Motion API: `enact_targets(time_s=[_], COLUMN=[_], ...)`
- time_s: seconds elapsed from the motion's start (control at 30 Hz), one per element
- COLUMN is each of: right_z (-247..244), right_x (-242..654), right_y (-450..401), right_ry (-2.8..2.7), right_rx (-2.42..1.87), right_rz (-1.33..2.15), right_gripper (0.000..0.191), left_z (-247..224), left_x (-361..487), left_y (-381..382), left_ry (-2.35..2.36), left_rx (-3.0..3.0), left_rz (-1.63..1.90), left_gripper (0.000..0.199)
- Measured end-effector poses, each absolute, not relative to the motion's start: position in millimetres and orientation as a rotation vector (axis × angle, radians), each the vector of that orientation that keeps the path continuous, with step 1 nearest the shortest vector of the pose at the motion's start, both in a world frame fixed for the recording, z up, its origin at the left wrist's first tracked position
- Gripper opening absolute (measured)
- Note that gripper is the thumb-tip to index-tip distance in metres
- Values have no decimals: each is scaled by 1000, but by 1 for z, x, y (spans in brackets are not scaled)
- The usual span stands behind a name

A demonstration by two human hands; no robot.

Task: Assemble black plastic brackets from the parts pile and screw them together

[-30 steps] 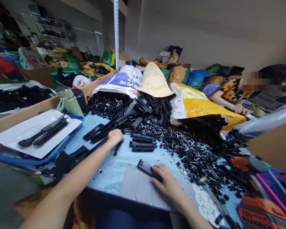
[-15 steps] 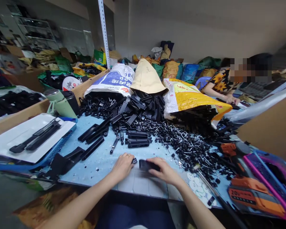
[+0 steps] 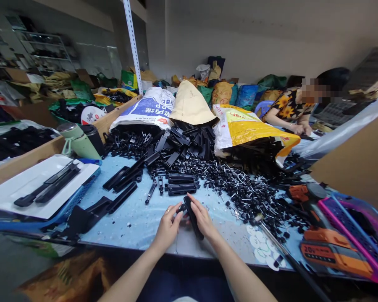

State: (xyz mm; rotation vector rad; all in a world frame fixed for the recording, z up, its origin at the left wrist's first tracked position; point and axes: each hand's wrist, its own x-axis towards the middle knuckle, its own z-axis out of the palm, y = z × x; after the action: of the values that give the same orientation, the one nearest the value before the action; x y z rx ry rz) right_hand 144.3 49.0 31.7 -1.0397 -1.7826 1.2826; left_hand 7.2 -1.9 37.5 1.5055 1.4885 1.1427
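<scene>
My right hand (image 3: 203,216) is closed along a long black plastic part (image 3: 193,219), which slants with its far end up and left. Close against it, my left hand (image 3: 170,224) pinches a small black part (image 3: 182,208) between thumb and fingers. The two parts meet or nearly touch; I cannot tell which. Just beyond my hands lie black plastic assemblies (image 3: 182,188), side by side on the light blue table (image 3: 132,224). Left of these is a small black link (image 3: 150,192).
Screws and small black pieces (image 3: 248,193) are heaped to the right. Behind them lie a yellow sack (image 3: 255,130), a beige sack (image 3: 192,102) and a blue-white sack (image 3: 145,111). An orange power tool (image 3: 334,247) lies at right; a green flask (image 3: 78,140) at left. A co-worker (image 3: 290,109) sits far right.
My hands have come together. The long black part in my right hand has turned from sideways to lengthwise and now sits beside the small part in my left hand.
</scene>
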Motion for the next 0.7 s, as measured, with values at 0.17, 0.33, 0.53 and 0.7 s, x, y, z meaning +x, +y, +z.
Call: enact_targets(time_s=[0.17,0.33,0.53,0.7], right_z=[38,46,50,40], right_x=[157,170,151,148], right_y=[42,48,27,18], right_ry=[-1618,-1932,-1800,-1825], right_rx=[-898,-778,-778,-836], right_rz=[1580,1299,1188,1094], right_gripper=[51,41,43,45], left_z=[50,52,54,55], left_x=[8,16,34,22], left_y=[-6,-14,-13,-5], left_ry=[1529,1569,1657,1480], left_rx=[1626,1682,1550,1766], left_rz=[1193,1245,1620,1450], left_gripper=[35,33,34,33])
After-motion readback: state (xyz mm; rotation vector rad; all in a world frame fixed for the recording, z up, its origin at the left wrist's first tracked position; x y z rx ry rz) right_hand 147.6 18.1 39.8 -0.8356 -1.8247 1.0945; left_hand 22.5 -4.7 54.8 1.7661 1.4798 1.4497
